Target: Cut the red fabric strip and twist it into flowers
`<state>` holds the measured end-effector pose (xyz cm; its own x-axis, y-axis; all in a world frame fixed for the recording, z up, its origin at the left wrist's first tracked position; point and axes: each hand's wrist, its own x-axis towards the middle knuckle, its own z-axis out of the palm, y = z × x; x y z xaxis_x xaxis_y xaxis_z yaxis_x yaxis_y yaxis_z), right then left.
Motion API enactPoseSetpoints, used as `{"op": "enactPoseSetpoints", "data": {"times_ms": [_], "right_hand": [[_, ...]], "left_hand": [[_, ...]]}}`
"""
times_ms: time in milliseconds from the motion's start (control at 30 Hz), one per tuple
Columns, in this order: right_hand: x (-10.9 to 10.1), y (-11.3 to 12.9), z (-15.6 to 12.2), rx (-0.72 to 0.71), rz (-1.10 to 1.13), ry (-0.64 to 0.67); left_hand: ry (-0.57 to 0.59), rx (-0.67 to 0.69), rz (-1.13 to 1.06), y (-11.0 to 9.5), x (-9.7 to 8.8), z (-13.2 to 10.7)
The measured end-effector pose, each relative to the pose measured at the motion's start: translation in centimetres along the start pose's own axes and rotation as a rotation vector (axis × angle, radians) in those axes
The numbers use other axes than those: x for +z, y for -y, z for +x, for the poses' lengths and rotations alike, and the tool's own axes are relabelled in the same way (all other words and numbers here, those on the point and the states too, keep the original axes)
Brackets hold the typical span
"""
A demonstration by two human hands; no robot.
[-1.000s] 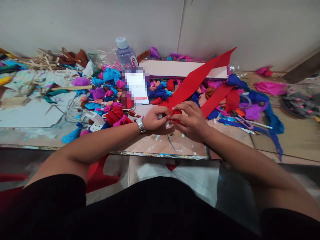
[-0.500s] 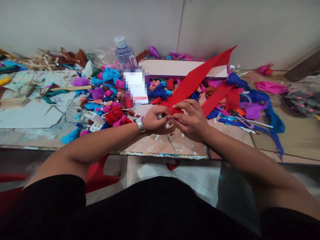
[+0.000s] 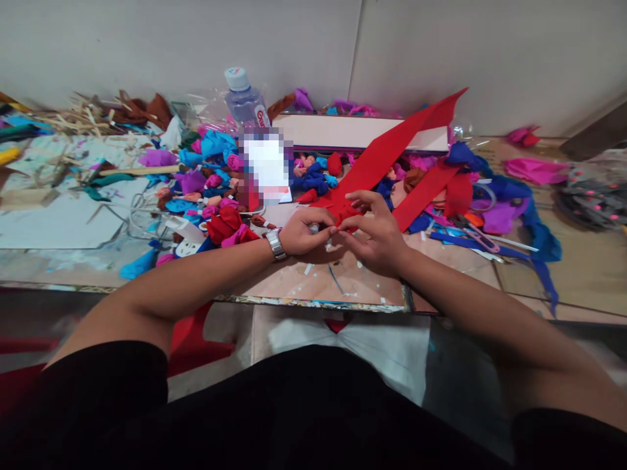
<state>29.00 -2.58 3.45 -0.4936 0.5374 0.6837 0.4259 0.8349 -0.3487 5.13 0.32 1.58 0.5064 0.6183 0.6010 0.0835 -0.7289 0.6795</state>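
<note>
A long red paper strip (image 3: 386,153) runs from the back right of the table down to my hands. Its near end is bunched into a small red roll (image 3: 344,213) between my fingers. My left hand (image 3: 304,233), with a metal watch on the wrist, pinches the roll from the left. My right hand (image 3: 375,230) pinches it from the right, with two fingers lifted above it. Both hands rest low over the brown table top (image 3: 313,281).
Many small rolled paper pieces (image 3: 225,225) in red, blue, pink and purple lie left of my hands. A water bottle (image 3: 243,103) and a long white box (image 3: 343,134) stand at the back. Scissors (image 3: 473,235) and blue strips lie right. Wooden sticks (image 3: 78,117) lie far left.
My right hand's fingers have shifted on the red roll, and the upper fingers have lifted off it. The left hand has stayed in place.
</note>
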Motion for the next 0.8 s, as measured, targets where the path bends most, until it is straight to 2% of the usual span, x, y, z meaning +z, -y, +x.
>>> {"op": "enactPoseSetpoints", "data": {"times_ms": [167, 300, 633, 800], "right_hand": [[0.3, 0.2, 0.1, 0.066, 0.085, -0.008], [0.5, 0.1, 0.1, 0.121, 0.109, -0.001], [0.8, -0.7, 0.1, 0.049, 0.154, 0.001], [0.8, -0.8, 0.1, 0.015, 0.124, 0.023]], "left_hand": [[-0.009, 0.011, -0.007, -0.2, 0.1, 0.0], [0.028, 0.01, 0.013, -0.4, 0.1, 0.1], [0.052, 0.03, 0.024, -0.2, 0.3, 0.0], [0.057, -0.002, 0.039, -0.5, 0.3, 0.1]]}}
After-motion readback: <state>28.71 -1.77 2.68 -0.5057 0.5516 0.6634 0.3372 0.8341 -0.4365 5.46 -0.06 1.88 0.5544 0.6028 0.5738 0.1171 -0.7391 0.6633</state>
